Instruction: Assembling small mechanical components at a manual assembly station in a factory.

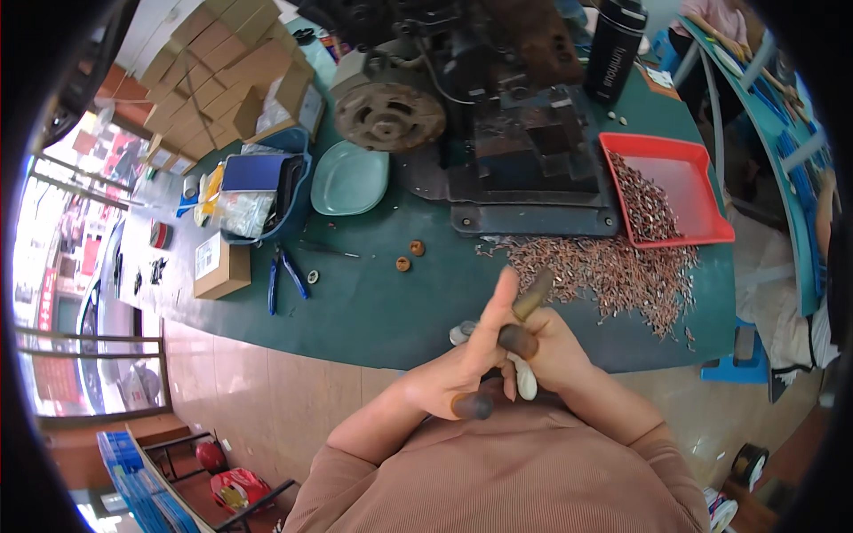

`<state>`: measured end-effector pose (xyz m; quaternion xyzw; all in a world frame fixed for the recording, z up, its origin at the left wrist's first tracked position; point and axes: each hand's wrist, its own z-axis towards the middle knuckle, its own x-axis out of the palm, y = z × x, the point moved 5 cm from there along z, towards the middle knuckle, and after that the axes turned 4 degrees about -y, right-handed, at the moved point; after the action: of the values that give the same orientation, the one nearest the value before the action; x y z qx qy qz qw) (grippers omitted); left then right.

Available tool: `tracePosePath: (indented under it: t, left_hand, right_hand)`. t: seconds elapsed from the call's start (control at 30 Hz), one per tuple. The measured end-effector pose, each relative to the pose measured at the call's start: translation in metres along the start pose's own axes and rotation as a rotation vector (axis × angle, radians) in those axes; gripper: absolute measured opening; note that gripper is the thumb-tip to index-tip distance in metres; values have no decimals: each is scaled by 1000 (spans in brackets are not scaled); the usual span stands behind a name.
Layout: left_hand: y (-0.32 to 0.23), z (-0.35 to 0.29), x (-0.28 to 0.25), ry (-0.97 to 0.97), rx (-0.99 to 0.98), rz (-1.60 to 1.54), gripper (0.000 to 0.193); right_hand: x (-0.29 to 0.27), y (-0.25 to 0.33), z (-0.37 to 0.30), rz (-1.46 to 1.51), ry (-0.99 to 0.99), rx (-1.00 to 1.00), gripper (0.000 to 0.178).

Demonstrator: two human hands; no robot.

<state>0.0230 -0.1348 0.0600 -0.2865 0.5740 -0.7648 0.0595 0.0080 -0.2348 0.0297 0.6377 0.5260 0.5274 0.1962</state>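
Left hand part-spread, touching half-curled right hand, holds unclear, at edge of green table, room toward blue pliers

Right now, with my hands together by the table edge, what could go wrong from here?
A sweep of your right hand might knock loose small parts off the green table, since their pile spreads near its front edge. The red tray sits close to the right edge; a bump could spill the pieces inside.

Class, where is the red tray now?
In the head view, the red tray is on the green table at the right, beside the dark machine, just beyond the heap of small pieces.
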Motion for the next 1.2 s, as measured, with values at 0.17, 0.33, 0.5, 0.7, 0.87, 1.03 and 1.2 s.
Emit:
tracePosePath:
  t: [0.17,0.33,0.5,0.7,0.87,1.03,1.2]
  left_hand:
    - [-8,0,2,-58,30,-6,127]
    - [-13,-4,6,-6,-56,-118,119]
    - [-11,-2,8,14,-4,-135,109]
    - [-24,-4,1,-66,-66,137,87]
    - [-68,-20,-63,-704,125,1113,24]
    - [-61,-20,-96,-865,-67,1561,22]
    - [-49,-20,-108,-876,-35,1753,16]
  right_hand:
    - [-6,0,-1,51,72,-138,24]
    - [-2,2,-6,-101,31,18,32]
    - [-5,-1,0,144,71,-83,30]
    - [2,4,-1,-196,226,-56,26]
    - [-20,17,3,-286,-39,-417,28]
    - [-16,4,-2,-460,-61,-356,23]
    - [-16,3,-3,-579,-83,-411,22]
